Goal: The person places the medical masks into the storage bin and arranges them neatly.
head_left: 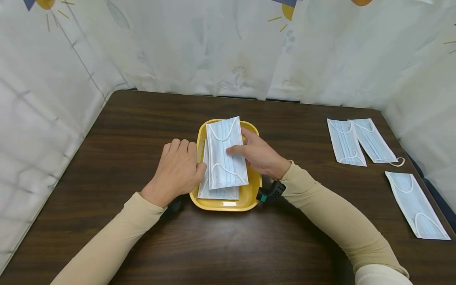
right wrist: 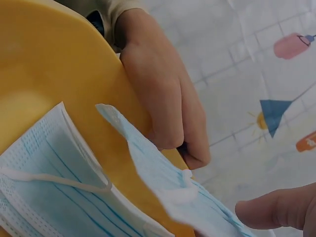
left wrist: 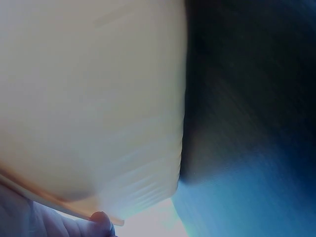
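Observation:
A light blue face mask (head_left: 226,154) with white ear loops is pinched by my right hand (head_left: 261,154), thumb on its top face and the other fingers mostly hidden at its right edge. It hangs over a yellow plastic tray (head_left: 251,198). Beneath it, another mask (head_left: 217,193) lies inside the tray, partly covered. On the tray's left side my left hand (head_left: 178,166) grips the rim. The right wrist view shows the held mask (right wrist: 158,173) tilted above the lying mask (right wrist: 54,182), with the left hand (right wrist: 163,89) curled over the rim behind.
Two overlapping masks, a left one (head_left: 345,142) and a right one (head_left: 375,142), lie at the table's right. Nearer the right edge is a single mask (head_left: 417,206). The dark wooden table (head_left: 228,245) is bordered by a patterned white curtain (head_left: 213,51) at the back and sides.

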`<state>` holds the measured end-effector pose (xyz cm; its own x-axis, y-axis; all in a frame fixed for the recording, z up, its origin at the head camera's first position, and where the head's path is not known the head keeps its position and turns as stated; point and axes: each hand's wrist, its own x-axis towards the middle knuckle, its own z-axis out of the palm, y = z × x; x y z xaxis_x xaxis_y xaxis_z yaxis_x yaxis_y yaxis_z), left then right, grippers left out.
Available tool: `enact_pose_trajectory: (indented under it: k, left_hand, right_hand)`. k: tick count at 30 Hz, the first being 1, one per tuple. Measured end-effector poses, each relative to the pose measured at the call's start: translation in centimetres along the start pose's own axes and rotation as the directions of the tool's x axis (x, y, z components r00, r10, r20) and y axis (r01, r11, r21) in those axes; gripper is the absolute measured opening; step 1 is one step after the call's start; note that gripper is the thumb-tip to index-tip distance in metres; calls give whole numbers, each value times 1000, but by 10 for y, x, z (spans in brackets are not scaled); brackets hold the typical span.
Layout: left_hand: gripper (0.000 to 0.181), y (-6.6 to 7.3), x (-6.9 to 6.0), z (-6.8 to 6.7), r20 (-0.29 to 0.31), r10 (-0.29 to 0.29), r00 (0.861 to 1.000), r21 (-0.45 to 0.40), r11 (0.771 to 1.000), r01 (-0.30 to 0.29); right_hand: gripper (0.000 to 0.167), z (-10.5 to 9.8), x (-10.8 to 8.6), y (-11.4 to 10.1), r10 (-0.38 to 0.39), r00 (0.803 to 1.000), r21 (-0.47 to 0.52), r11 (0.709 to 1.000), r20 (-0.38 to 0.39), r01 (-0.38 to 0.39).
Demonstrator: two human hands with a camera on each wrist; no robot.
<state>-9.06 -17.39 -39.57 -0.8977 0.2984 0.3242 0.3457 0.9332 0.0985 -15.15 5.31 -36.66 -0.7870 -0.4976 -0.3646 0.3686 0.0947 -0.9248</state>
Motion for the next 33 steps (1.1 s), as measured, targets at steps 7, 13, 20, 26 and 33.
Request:
enact_pose_trajectory:
  k: [7,13,20,26,33]
  left_hand:
    - [21,0,0,1,-27,10,1000,-3,1000,-10]
    - [21,0,0,1,-24,12,1000,-2,1000,-12]
    - [21,1,0,1,13,-4,1000,-6,1000,4]
    - [23,1,1,0,35,-11,999,-2,1000,11]
    - [22,3,0,0,29,-7,1000,-8,1000,7]
  right_hand:
    - [67,1,1,1,25,1000,1,1000,5,-25]
    - [64,8,2,3,53,998,-10,999,20,-53]
    - [61,13,3,6,65,996,-11,998,58,-64]
    - [63,13,1,5,115,990,-47,993,85,-111]
    - [64,12,-3,1,96,989,-136,987,112,-80]
